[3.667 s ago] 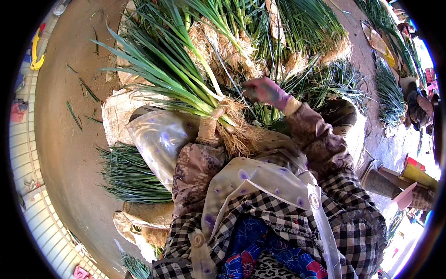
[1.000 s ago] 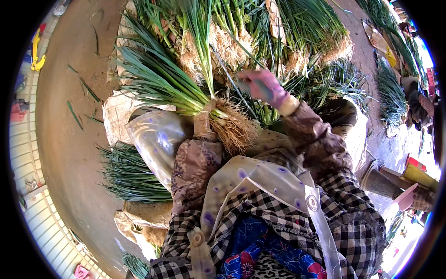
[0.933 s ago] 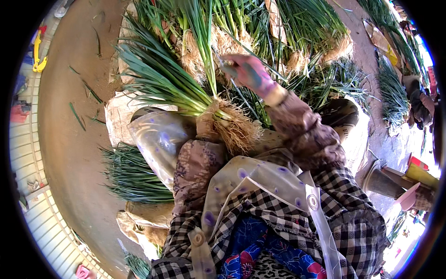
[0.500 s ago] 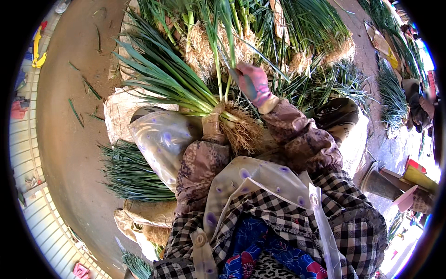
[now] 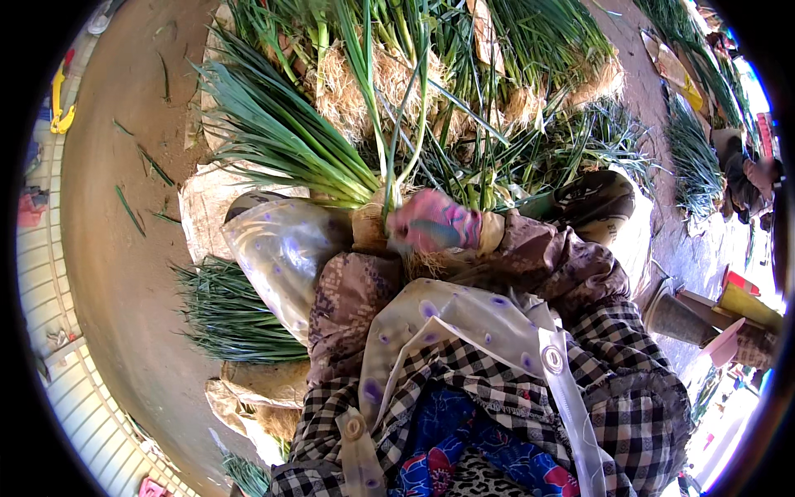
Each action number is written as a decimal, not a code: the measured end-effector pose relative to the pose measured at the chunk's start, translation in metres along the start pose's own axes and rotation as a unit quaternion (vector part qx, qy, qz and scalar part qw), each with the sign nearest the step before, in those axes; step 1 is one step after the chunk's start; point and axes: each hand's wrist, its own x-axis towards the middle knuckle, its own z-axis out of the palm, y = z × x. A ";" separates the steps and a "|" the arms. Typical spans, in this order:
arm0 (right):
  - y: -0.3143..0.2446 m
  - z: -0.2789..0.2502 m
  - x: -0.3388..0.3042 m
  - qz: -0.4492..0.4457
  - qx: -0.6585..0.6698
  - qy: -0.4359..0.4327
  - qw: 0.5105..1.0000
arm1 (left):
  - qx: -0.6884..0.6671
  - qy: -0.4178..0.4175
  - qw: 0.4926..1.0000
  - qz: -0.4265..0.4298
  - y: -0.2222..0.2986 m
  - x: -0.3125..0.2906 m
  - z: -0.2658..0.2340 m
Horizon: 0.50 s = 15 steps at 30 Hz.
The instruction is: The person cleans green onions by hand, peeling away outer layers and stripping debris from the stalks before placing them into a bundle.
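My left hand (image 5: 369, 224), in a tan covering, is closed around a bunch of green onions (image 5: 310, 141) just above the root end. The long leaves fan out to the upper left; two or three stalks stand more upright at its right side. My right hand (image 5: 431, 222), in a pink and teal patterned glove, is over the root end of the bunch, right beside the left hand. Its fingers are smeared by motion, so their grip does not show. Most of the bunch's brown roots (image 5: 426, 267) are hidden under it.
More green onions with pale roots (image 5: 381, 83) are heaped ahead, and loose leaves (image 5: 580, 145) lie at the right. Another green bundle (image 5: 236, 311) lies by my left leg. A dark bucket (image 5: 675, 315) stands at the right. Another person (image 5: 749, 170) is at the far right.
My right hand has come down and left, from the upright stalks to the root end, now covering most of the roots. My left hand still holds the bunch.
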 end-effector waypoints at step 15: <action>0.007 -0.101 -0.068 0.255 -0.424 0.078 0.866 | -0.039 0.146 0.985 0.088 0.044 -0.019 0.055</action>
